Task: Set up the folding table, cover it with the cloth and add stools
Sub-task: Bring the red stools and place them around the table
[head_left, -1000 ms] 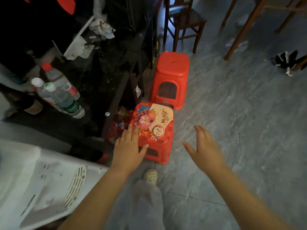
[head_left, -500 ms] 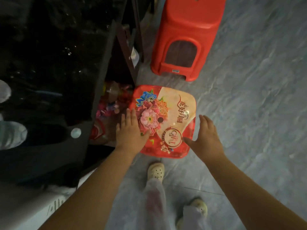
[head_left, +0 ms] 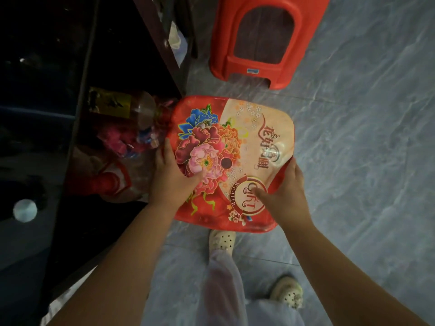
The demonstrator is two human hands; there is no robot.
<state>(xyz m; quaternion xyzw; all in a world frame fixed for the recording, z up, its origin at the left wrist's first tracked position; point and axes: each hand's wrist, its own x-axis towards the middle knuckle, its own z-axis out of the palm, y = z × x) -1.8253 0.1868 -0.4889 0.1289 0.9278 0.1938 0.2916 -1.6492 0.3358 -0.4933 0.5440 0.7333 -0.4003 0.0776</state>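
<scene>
A red plastic stool with a flower print on its seat (head_left: 249, 137) stands on the grey floor right below me. My left hand (head_left: 173, 177) grips its left edge, thumb on the seat and fingers over the rim. My right hand (head_left: 282, 191) grips the right front edge the same way. A second, plain red stool (head_left: 266, 38) stands just beyond it, apart from the first. No folding table or cloth is in view.
A dark glass-topped cabinet (head_left: 77, 114) runs along the left, with clutter (head_left: 131, 135) on the floor beside the printed stool. My feet in pale clogs (head_left: 222, 238) stand just behind the stool. Grey tile floor (head_left: 364, 161) stretches to the right.
I have bent closer over the printed stool. Both hands, open above it a second ago, came down and closed on its left and right edges.
</scene>
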